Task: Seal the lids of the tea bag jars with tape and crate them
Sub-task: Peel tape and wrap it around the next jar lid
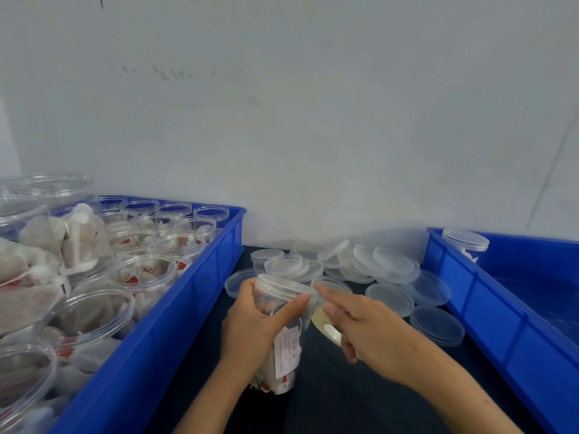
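Note:
A clear tea bag jar (283, 364) with a white label stands tilted on the dark table, its clear lid (282, 285) on top. My left hand (253, 327) grips the jar below the lid, thumb against the rim. My right hand (360, 321) holds a roll of clear tape (327, 327) beside the jar, its index finger stretched to the lid's edge. A strip of tape seems to run from the roll to the lid.
A blue crate (175, 311) at the left holds several open jars of tea bags. Another blue crate (488, 296) at the right holds one lidded jar (466, 242). Several loose clear lids (388, 270) lie on the table behind my hands, below a white wall.

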`<state>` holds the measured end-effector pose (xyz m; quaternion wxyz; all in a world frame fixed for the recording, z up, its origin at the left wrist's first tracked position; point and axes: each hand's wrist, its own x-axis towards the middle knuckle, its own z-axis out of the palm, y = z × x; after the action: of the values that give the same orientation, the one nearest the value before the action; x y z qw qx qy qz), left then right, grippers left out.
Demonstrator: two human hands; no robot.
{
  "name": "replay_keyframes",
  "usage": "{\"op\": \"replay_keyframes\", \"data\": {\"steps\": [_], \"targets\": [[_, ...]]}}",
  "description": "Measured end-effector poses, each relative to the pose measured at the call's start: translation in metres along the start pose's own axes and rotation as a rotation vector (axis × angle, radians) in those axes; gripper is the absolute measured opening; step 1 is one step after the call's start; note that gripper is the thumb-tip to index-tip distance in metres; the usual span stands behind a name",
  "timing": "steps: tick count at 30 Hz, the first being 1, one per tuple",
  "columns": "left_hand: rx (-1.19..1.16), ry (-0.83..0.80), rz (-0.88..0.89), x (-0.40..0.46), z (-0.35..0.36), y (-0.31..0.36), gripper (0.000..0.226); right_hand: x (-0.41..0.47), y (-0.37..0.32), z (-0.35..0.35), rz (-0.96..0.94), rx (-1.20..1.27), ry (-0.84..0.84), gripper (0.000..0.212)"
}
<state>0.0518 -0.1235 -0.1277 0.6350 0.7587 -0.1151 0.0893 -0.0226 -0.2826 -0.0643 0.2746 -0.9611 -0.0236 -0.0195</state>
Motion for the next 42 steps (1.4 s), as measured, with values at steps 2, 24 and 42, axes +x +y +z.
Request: {"op": "replay_keyframes", "data": {"steps": [2,24,42], "targets": [[-0.012,-0.015,-0.004,0.002,-0.001,-0.001,0.091,0.002,0.004,-0.002,0.036,0.034,-0.039,0.045],[-0.255,-0.209,-0.081,-0.001,-0.004,0.0,0.082,0.005,0.003,0.002,-0.006,-0.179,0.145,0.039],[-0.002,-0.021,0.023,-0.003,0.005,0.002,0.078,0.002,-0.007,0.008,-0.07,-0.299,0.14,0.04]]}}
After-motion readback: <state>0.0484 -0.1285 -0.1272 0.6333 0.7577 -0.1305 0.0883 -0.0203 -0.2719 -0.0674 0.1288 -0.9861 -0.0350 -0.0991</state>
